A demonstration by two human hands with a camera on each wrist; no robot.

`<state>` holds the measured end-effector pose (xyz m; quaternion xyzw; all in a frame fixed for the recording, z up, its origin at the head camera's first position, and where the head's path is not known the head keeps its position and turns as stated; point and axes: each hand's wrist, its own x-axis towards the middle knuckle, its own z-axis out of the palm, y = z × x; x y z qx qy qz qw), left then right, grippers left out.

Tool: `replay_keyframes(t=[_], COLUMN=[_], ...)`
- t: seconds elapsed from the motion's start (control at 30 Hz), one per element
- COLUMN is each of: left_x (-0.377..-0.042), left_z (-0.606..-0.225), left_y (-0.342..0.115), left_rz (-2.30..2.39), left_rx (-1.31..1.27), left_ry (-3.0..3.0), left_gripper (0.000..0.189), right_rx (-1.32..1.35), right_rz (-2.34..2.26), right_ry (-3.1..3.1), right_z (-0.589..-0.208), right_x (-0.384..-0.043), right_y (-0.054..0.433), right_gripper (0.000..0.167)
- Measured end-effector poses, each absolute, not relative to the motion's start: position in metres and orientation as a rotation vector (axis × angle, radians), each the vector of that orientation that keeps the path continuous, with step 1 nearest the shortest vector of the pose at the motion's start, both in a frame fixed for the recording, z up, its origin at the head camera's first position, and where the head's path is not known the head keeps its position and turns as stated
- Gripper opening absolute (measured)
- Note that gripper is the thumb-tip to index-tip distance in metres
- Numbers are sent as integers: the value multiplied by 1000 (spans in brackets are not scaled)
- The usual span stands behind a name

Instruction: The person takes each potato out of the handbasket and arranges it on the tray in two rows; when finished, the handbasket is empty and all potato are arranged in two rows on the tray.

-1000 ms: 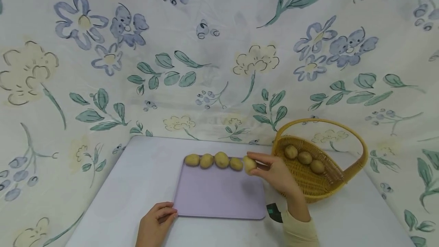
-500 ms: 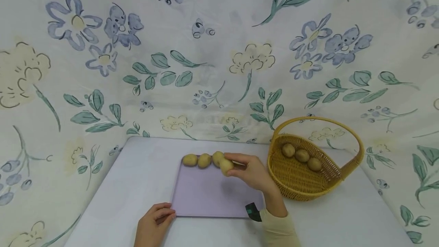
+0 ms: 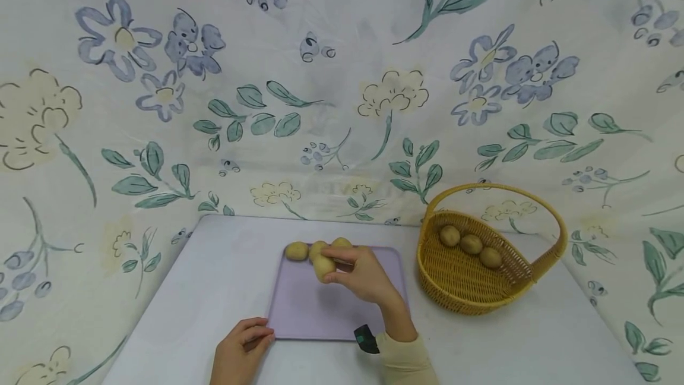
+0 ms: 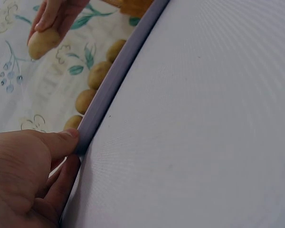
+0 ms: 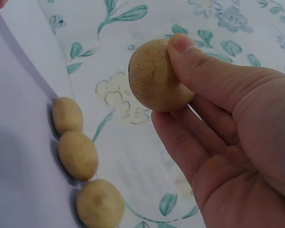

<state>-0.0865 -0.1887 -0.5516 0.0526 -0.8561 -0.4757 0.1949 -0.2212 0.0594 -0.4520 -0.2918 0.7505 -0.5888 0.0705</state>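
Observation:
My right hand [image 3: 360, 275] pinches a potato [image 5: 156, 76] between thumb and fingers, holding it above the lilac tray [image 3: 315, 316]. Along the tray's far edge lies a row of several potatoes, from one at the left corner [image 3: 296, 251] to those partly covered by the hand. The right wrist view shows another potato [image 5: 78, 156] of this row below the held one. At the tray's near left corner, my left hand [image 3: 243, 346] grips the rim, thumb [image 4: 64, 140] on top and fingers beneath.
A wicker basket [image 3: 465, 299] with a tall handle stands right of the tray, three potatoes [image 3: 471, 244] inside it. The white table [image 3: 214, 278] meets a flowered cloth [image 3: 331, 135] behind. A dark device [image 3: 366, 338] sits at the right wrist.
My right hand has carried its potato leftward across the tray, from the right end of the row to over its left part. The left hand stays at the tray's corner.

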Motion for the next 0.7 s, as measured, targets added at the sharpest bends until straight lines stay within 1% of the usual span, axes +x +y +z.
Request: replay_keyframes(t=[0.3,0.53,0.7], left_x=[-86,-86,-87], left_z=[-553,-550,-549], left_y=[-191,-189,-187], left_rz=[-1321,-1349,-1342], left_rx=[193,197,164], left_ry=[-2440,-2430,-2414], left_gripper=[19,18,17], right_rx=[-787,-671,-689], right_rz=[-1785,-1739,-1717], right_ry=[2278,2386,2423], right_z=[-458,-475,-487], right_x=[-216,-219,-222], right_y=[34,13,1], right_gripper=[51,49,47])
